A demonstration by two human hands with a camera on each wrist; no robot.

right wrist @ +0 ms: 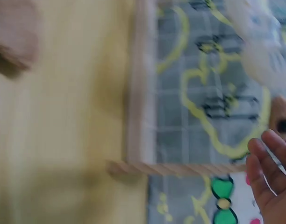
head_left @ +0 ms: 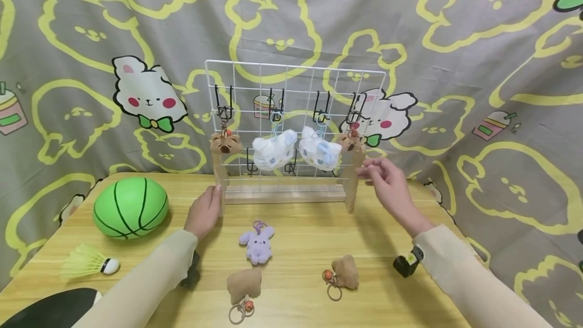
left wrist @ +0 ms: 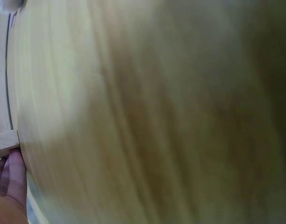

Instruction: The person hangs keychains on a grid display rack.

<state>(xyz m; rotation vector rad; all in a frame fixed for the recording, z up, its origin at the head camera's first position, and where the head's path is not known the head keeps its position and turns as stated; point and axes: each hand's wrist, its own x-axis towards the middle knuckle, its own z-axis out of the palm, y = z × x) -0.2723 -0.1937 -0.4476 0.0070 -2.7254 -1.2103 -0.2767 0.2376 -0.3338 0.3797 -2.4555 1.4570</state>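
Observation:
A white wire grid rack (head_left: 291, 66) stands upright on a wooden base (head_left: 284, 195). My left hand (head_left: 203, 212) rests against the rack's left wooden post (head_left: 219, 171); in the left wrist view its straight fingers (left wrist: 16, 175) touch the wood end. Just outside the right wooden post (head_left: 353, 181), my right hand (head_left: 390, 186) is raised with loosely bent fingers and holds nothing. From black hooks hang two white plush keychains, one left (head_left: 274, 151) and one right (head_left: 320, 152), between two brown bear keychains, left (head_left: 226, 143) and right (head_left: 349, 142).
In front of the rack lie a purple bunny keychain (head_left: 258, 245) and two brown plush keychains, left (head_left: 244, 286) and right (head_left: 346, 272). At left are a green ball (head_left: 131, 208), a yellow shuttlecock (head_left: 88, 263) and a dark rounded object (head_left: 54, 309). A patterned curtain (head_left: 191, 39) hangs behind.

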